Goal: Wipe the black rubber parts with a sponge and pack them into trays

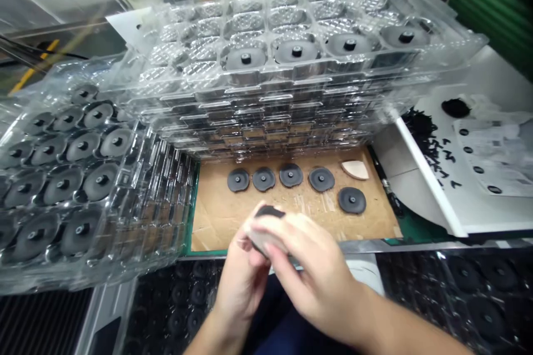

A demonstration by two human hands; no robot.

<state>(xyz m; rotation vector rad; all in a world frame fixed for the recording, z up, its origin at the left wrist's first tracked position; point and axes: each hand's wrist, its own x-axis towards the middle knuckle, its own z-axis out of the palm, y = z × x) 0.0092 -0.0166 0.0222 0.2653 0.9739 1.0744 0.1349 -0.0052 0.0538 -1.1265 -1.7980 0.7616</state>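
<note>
Both of my hands meet at the bottom centre over the front edge of a brown cardboard mat [216, 216]. My left hand [244, 274] is curled round a dark round disc part [270, 212], only its top rim showing above the fingers. My right hand [310, 274] lies over it with fingers pressed on the same part; motion blur smears the fingertips. On the mat behind my hands lie several grey disc parts [291, 175] in a row, with one more disc [352, 200] nearer to the right.
A tall stack of clear plastic trays [291, 94] stands at the back, its top tray holding several discs. Another tray stack [62, 177] full of discs sits at the left. A white board [466, 199] with black scraps is at the right. Black trays [478, 299] lie below.
</note>
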